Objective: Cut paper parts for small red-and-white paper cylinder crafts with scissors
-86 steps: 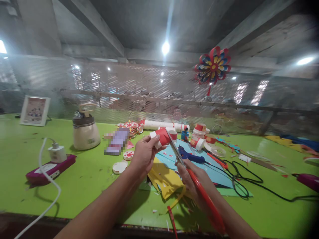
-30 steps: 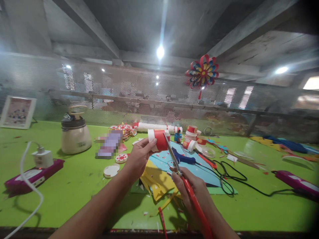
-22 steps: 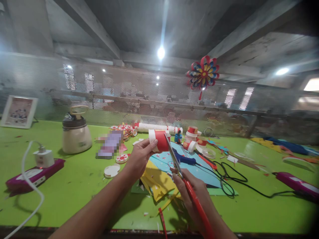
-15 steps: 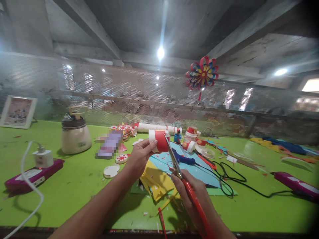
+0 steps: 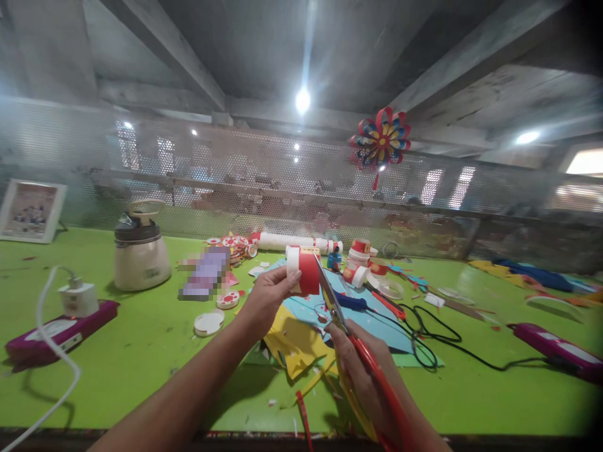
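Note:
My left hand (image 5: 273,295) is closed on a red and white paper cup (image 5: 308,274), held on its side above the table with the thumb on its near face. My right hand (image 5: 362,370) grips scissors (image 5: 335,309) with red and yellow handles. Their blades point up and away, with the tips at the right end of the cup; whether they touch the paper I cannot make out. Beneath my hands lie yellow paper (image 5: 296,339) and light blue sheets (image 5: 396,329). A blue glue gun (image 5: 349,302) rests on the blue sheets.
Several cut cups (image 5: 360,248) stand behind, right of a long white tube (image 5: 287,242). A beige jug (image 5: 141,260) and purple power strip (image 5: 61,329) are on the left. Black cable (image 5: 438,339) runs right to another purple strip (image 5: 556,348). Paper scraps litter the green table (image 5: 179,402).
The cup has shifted slightly right and turned a little in my left hand. The scissors' handles have spread, showing the yellow inner side.

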`<state>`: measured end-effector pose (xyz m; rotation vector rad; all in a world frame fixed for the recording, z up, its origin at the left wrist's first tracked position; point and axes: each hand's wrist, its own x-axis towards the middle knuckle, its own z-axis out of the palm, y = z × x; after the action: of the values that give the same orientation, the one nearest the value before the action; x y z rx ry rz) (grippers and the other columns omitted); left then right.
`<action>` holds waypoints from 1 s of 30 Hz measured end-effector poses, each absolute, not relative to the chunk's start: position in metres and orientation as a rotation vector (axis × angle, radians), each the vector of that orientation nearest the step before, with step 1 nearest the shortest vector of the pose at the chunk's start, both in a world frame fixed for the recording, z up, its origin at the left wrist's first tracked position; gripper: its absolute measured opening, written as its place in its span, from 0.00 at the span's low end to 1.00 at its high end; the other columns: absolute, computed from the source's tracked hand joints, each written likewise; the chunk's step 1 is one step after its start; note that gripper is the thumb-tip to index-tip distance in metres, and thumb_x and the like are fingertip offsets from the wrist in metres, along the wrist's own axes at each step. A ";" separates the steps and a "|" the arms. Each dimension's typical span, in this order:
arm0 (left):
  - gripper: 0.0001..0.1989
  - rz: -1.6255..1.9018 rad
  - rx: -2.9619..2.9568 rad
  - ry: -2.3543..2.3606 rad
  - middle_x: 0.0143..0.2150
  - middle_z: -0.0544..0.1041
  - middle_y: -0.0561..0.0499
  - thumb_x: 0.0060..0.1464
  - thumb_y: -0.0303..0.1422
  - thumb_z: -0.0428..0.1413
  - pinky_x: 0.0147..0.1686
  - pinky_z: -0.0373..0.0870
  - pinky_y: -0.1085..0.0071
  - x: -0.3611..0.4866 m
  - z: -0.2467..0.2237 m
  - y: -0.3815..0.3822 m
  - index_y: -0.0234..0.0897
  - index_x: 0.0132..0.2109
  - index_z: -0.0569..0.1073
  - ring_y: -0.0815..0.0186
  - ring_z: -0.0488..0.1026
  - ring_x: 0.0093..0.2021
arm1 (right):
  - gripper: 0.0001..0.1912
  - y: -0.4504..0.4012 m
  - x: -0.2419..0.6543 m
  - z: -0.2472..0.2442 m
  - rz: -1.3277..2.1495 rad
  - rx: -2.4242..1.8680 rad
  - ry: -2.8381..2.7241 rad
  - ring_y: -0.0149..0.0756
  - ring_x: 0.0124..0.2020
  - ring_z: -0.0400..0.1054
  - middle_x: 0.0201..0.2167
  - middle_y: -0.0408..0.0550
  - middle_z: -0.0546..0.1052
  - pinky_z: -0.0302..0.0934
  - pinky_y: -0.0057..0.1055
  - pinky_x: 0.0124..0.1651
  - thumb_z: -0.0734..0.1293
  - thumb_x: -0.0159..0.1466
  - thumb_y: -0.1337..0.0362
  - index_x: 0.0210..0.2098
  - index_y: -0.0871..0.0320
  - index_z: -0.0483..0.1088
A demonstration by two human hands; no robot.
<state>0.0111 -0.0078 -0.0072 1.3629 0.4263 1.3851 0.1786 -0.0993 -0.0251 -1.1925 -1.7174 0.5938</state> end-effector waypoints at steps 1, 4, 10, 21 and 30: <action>0.12 1.385 1.354 0.425 0.38 0.81 0.43 0.54 0.34 0.59 0.38 0.71 0.67 0.011 -0.007 -0.008 0.33 0.44 0.79 0.60 0.75 0.40 | 0.19 -0.099 0.178 -0.025 0.588 -1.186 -1.713 0.32 0.25 0.53 0.22 0.38 0.60 0.51 0.28 0.28 0.57 0.67 0.49 0.31 0.57 0.66; 0.13 1.381 1.299 0.427 0.37 0.81 0.43 0.52 0.35 0.60 0.35 0.71 0.68 0.010 -0.004 -0.008 0.32 0.43 0.79 0.61 0.75 0.38 | 0.18 -0.099 0.178 -0.024 0.638 -1.186 -1.682 0.31 0.25 0.52 0.23 0.38 0.59 0.51 0.27 0.28 0.58 0.67 0.49 0.31 0.57 0.66; 0.15 1.363 1.201 0.464 0.32 0.80 0.44 0.49 0.37 0.62 0.30 0.69 0.70 0.000 0.001 -0.005 0.30 0.40 0.79 0.67 0.72 0.28 | 0.19 -0.104 0.185 -0.029 1.028 -1.178 -1.501 0.26 0.21 0.47 0.20 0.35 0.55 0.49 0.22 0.20 0.61 0.65 0.46 0.30 0.56 0.62; 0.10 1.228 1.303 0.332 0.34 0.79 0.46 0.50 0.31 0.62 0.36 0.66 0.73 -0.011 0.009 -0.010 0.32 0.39 0.80 0.68 0.72 0.32 | 0.22 -0.133 0.224 -0.012 1.133 -1.152 -1.647 0.33 0.24 0.61 0.20 0.41 0.68 0.62 0.30 0.32 0.60 0.64 0.43 0.30 0.55 0.70; 0.07 1.110 1.378 0.244 0.33 0.80 0.46 0.52 0.30 0.59 0.37 0.66 0.72 -0.013 0.009 -0.015 0.32 0.37 0.80 0.68 0.72 0.32 | 0.25 -0.149 0.225 -0.013 0.928 -1.223 -1.759 0.32 0.19 0.57 0.15 0.39 0.65 0.55 0.28 0.25 0.57 0.63 0.40 0.38 0.55 0.71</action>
<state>-0.0129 -0.0147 0.0093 1.3778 0.2437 1.1104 0.2253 -0.1492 -0.0128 -1.2234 -1.7592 0.9281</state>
